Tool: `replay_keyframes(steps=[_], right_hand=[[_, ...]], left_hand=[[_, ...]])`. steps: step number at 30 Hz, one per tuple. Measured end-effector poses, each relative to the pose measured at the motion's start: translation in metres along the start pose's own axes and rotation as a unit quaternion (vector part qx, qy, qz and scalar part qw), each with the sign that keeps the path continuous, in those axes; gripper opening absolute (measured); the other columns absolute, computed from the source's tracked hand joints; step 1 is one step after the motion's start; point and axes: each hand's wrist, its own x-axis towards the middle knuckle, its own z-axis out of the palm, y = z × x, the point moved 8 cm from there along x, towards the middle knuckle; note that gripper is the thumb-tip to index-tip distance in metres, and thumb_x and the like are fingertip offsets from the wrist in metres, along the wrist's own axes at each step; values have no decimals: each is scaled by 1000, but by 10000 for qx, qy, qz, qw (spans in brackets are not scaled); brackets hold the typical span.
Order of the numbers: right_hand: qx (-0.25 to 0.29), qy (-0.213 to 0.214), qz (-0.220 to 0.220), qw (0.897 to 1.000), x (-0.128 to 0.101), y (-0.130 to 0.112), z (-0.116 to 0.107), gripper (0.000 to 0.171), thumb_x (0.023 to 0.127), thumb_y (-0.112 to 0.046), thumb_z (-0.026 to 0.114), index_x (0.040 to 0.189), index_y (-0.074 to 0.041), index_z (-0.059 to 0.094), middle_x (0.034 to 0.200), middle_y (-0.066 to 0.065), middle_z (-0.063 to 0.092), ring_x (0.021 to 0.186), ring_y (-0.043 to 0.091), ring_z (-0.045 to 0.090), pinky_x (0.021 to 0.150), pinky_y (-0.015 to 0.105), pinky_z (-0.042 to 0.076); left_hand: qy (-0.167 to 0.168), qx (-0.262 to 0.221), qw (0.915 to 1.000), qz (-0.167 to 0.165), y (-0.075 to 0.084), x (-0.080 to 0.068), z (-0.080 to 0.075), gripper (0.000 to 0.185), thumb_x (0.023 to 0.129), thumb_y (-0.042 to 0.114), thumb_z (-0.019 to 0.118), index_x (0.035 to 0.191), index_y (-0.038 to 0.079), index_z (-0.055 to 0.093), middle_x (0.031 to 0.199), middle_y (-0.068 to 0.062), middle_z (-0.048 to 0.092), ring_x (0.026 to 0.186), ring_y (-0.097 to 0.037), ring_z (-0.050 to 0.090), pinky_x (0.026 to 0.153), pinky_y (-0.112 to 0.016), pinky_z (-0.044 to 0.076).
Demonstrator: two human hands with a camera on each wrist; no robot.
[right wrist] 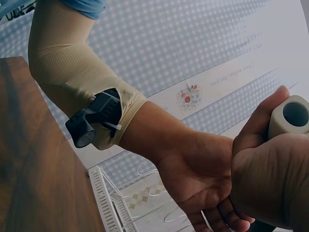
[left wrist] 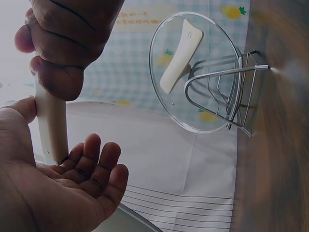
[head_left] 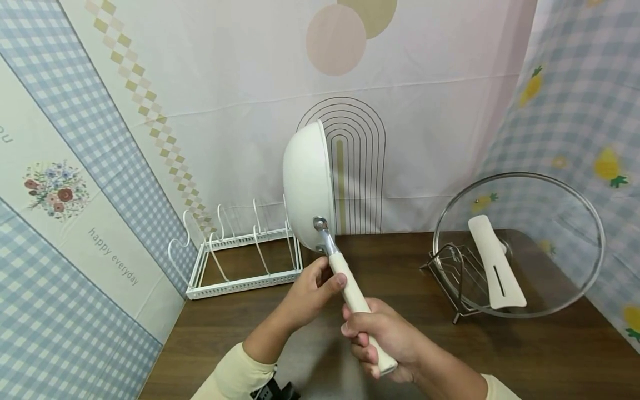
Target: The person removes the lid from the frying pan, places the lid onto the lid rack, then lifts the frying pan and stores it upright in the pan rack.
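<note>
White wire rack [head_left: 245, 253] sits at the back left of the brown table [head_left: 525, 355], slots standing up. Over on the right there's a metal stand [head_left: 457, 278] with a glass lid [head_left: 520, 244] leaning in it (cream handle across the middle). Patterned cloth [head_left: 240, 83] hangs behind it all, checks and pineapples on the sides.

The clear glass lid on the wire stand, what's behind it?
Through the clear glass lid show the pineapple-print checked cloth and brown wooden table. Its white handle covers a strip.
</note>
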Motion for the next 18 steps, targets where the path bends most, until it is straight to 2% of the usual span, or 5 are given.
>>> replay_keyframes(steps=[9, 18], right_hand=[[-19, -25, 8, 10000, 0, -2, 2, 17, 89, 0, 55, 97, -11, 45, 58, -9, 47, 42, -2, 50, 37, 19, 44], [-34, -80, -17, 10000, 1, -4, 4, 17, 89, 0, 55, 97, -11, 44, 59, -9, 46, 42, -1, 50, 36, 19, 44]], left_hand=[[80, 86, 9999, 23, 3, 0, -2, 65, 97, 60, 61, 120, 0, 58, 104, -7, 66, 94, -18, 63, 83, -33, 53], [105, 131, 9999, 39, 5, 0, -4, 65, 97, 61, 61, 121, 0, 58, 106, -7, 65, 97, -19, 63, 86, -34, 53]])
